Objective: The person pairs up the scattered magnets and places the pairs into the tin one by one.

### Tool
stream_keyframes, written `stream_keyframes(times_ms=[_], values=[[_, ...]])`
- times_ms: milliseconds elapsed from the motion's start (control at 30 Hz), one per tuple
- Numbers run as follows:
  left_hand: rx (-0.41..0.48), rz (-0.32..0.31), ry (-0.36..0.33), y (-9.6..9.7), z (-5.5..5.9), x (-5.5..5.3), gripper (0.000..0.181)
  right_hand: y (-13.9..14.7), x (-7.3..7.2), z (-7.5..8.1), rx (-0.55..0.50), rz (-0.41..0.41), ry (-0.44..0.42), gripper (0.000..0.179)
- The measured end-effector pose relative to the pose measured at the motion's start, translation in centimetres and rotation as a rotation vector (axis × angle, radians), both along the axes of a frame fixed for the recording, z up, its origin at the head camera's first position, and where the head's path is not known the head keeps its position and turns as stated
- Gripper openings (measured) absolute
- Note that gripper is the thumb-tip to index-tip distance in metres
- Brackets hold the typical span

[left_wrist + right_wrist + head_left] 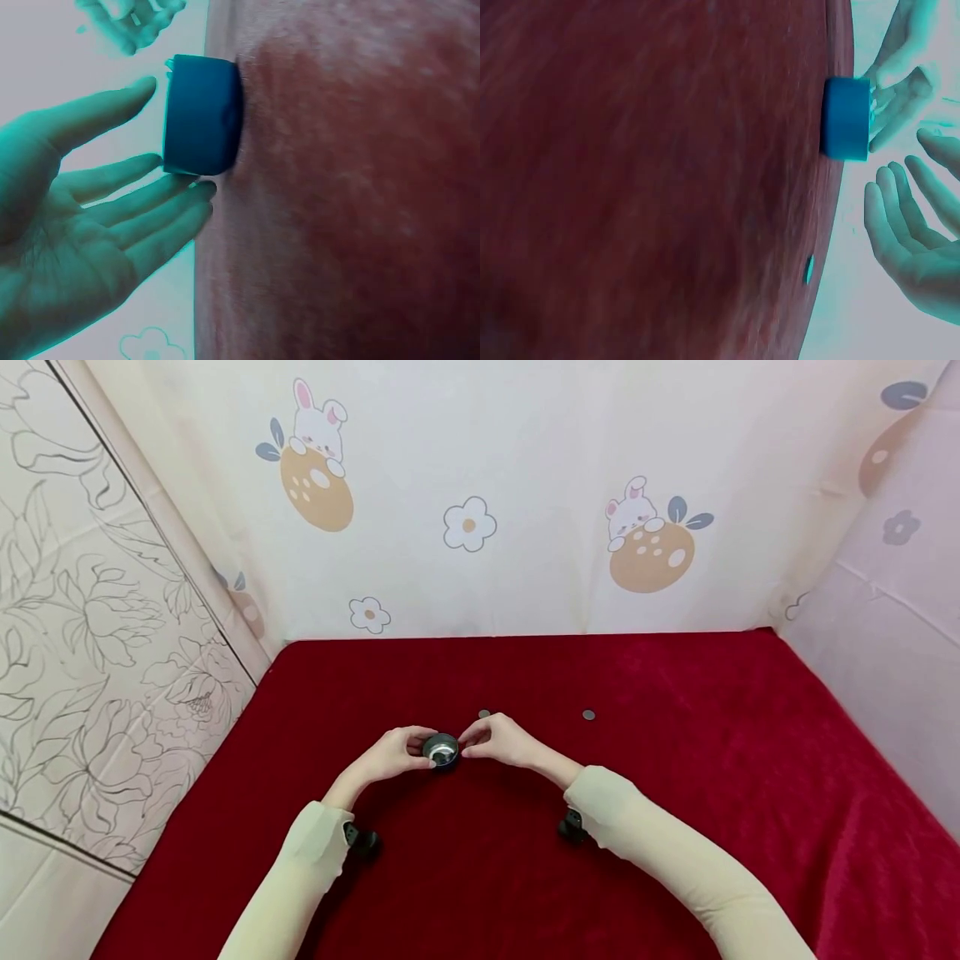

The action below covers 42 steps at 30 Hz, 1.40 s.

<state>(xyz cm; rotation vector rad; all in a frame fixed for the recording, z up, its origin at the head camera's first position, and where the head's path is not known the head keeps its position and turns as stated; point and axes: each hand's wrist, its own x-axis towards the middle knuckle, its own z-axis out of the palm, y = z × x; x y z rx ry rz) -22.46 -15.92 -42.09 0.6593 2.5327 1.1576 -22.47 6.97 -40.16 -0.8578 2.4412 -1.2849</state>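
A small round dark bowl with a shiny inside stands on the red cloth between the two hands. Its smooth outer wall looks blue in the wrist views. My left hand is at its left side, the thumb near the rim and the fingers extended along the wall. From the right, my right hand comes close to the bowl with thumb and fingers parted, holding nothing. A small grey disc lies just behind the right hand, partly covered by it.
Another small grey disc lies farther right on the red tablecloth. Patterned curtains close off the back and right, and a flower-drawn panel stands on the left. Each wrist carries a black camera.
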Motion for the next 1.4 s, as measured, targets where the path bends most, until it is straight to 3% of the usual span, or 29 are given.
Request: stream_keyframes(times_ms=[267,733,1000,1033,1233,1267,1400], values=[[-0.021,0.042,0.064,1.1,1.1,-0.6,0.049,3.0,-0.1,0.2,0.057,0.018,0.044,0.025],[-0.039,0.018,0.079,5.7,2.7,-3.3,0.045,9.8,-0.8,0.2,0.125,-0.11,0.077,0.026],[-0.103,0.006,0.026,6.8,3.0,-5.7,0.045,12.7,-2.3,0.4,0.15,-0.196,0.106,0.027],[-0.085,-0.02,0.043,6.6,2.2,-6.7,0.045,13.0,-2.5,0.4,0.156,-0.2,0.112,0.027],[-0.168,-0.062,0.031,7.3,2.6,-7.7,0.039,14.4,-3.4,0.2,0.181,-0.212,0.13,0.027],[-0.213,-0.047,0.002,7.7,3.6,-7.0,0.038,14.7,-3.4,0.2,0.182,-0.218,0.125,0.027],[-0.254,-0.066,-0.015,8.0,3.3,-7.6,0.037,15.5,-3.8,0.1,0.193,-0.235,0.119,0.028]])
